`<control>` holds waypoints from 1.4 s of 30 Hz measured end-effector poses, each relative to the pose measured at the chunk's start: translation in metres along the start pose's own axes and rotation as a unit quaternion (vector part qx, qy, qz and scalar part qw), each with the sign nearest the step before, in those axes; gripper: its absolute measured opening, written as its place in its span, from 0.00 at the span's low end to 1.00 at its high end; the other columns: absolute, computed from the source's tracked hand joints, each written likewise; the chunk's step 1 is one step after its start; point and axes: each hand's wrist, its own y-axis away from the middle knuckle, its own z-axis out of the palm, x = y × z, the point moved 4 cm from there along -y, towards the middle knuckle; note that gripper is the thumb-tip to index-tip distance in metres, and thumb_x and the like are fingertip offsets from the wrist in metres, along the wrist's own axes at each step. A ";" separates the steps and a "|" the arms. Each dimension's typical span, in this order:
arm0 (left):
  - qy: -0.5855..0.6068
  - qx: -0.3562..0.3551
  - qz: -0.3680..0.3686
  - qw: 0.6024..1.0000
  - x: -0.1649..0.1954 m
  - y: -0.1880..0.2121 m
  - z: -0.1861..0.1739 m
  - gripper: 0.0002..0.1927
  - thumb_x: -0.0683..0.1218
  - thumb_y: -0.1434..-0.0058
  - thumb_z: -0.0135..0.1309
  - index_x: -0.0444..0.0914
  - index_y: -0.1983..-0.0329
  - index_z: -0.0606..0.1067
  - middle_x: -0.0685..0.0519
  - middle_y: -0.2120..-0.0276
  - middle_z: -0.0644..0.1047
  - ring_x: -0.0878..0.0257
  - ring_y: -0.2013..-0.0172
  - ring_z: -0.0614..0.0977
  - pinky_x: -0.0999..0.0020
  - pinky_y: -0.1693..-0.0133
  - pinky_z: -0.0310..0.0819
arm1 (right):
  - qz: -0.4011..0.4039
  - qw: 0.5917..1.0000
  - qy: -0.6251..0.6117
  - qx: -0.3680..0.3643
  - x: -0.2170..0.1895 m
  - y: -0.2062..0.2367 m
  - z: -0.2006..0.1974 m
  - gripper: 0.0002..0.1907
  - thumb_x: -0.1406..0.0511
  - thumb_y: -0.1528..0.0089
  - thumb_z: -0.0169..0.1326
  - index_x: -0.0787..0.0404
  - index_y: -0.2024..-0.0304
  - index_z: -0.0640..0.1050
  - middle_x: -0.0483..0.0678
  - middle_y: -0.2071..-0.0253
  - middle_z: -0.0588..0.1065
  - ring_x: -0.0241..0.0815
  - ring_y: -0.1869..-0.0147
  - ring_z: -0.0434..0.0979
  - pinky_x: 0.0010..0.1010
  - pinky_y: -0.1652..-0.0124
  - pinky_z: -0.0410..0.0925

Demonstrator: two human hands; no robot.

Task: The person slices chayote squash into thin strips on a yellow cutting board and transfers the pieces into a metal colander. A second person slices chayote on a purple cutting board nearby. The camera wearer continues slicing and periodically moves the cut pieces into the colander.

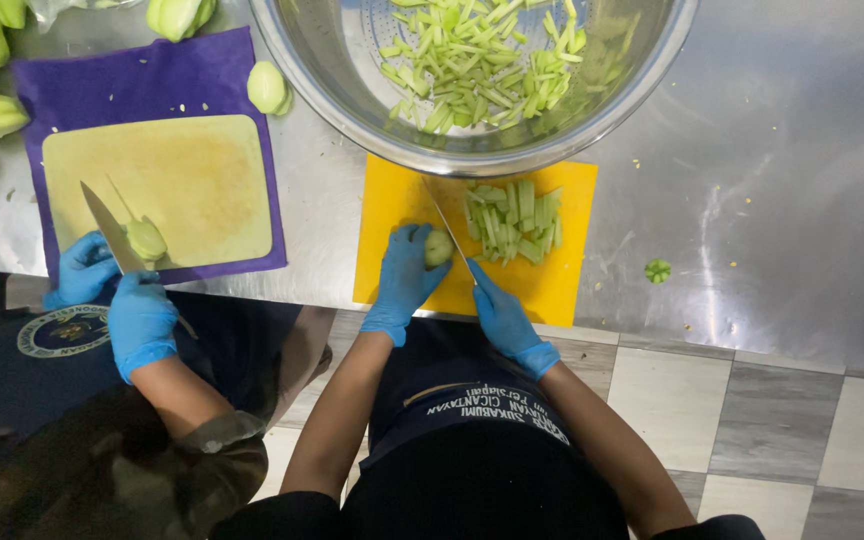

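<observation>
Left hand (404,278) closed over pale green vegetable piece (439,247), near front edge of yellow cutting board (564,275). Right hand (502,315) wrapped around knife (446,226), blade just right of piece, angled toward board's back edge. Cut strips (512,220) right of blade.

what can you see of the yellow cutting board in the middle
The yellow cutting board is a flat rectangle, plastic by its look, lying on the steel counter at its near edge. The rim of the big metal bowl overlaps its far edge. A heap of pale green cut sticks lies on it. The left hand, blue-gloved, presses a green vegetable piece onto it, while the right hand holds a knife against that piece.
</observation>
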 end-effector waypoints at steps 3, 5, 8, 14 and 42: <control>-0.012 -0.008 0.002 1.000 0.000 -0.002 0.002 0.37 0.51 0.51 0.70 0.34 0.40 0.71 0.39 0.47 0.71 0.41 0.47 0.73 0.51 0.47 0.71 | 0.057 0.998 -0.018 -0.016 0.011 0.003 -0.001 0.28 0.63 0.31 0.43 0.54 0.27 0.64 0.58 0.76 0.69 0.47 0.73 0.72 0.38 0.66 0.68; -0.021 -0.025 0.005 0.999 0.000 -0.004 0.003 0.36 0.50 0.51 0.70 0.34 0.40 0.71 0.39 0.47 0.71 0.41 0.47 0.73 0.50 0.47 0.72 | 0.086 0.995 -0.041 -0.019 0.017 0.009 0.001 0.29 0.64 0.31 0.42 0.53 0.26 0.63 0.55 0.77 0.68 0.44 0.73 0.70 0.37 0.67 0.68; -0.027 -0.036 0.019 0.999 0.001 -0.005 0.002 0.35 0.51 0.49 0.69 0.34 0.41 0.71 0.40 0.47 0.72 0.42 0.47 0.73 0.50 0.46 0.72 | 0.049 0.999 -0.008 -0.002 0.016 0.016 0.002 0.27 0.63 0.30 0.43 0.53 0.27 0.65 0.51 0.76 0.70 0.41 0.73 0.73 0.35 0.66 0.68; 0.021 0.015 0.038 0.999 0.004 0.009 -0.009 0.47 0.53 0.53 0.72 0.31 0.33 0.66 0.38 0.41 0.70 0.39 0.45 0.72 0.48 0.45 0.69 | 0.174 0.974 -0.137 -0.049 0.020 0.021 0.006 0.30 0.64 0.32 0.40 0.47 0.26 0.59 0.47 0.73 0.71 0.39 0.74 0.69 0.36 0.71 0.68; 0.082 0.084 0.057 0.992 -0.012 0.015 -0.011 0.28 0.47 0.44 0.68 0.38 0.40 0.77 0.47 0.42 0.78 0.48 0.45 0.75 0.58 0.43 0.74 | 0.025 0.998 0.051 0.010 -0.027 0.013 -0.002 0.30 0.67 0.32 0.43 0.51 0.26 0.62 0.66 0.76 0.73 0.63 0.74 0.75 0.50 0.68 0.65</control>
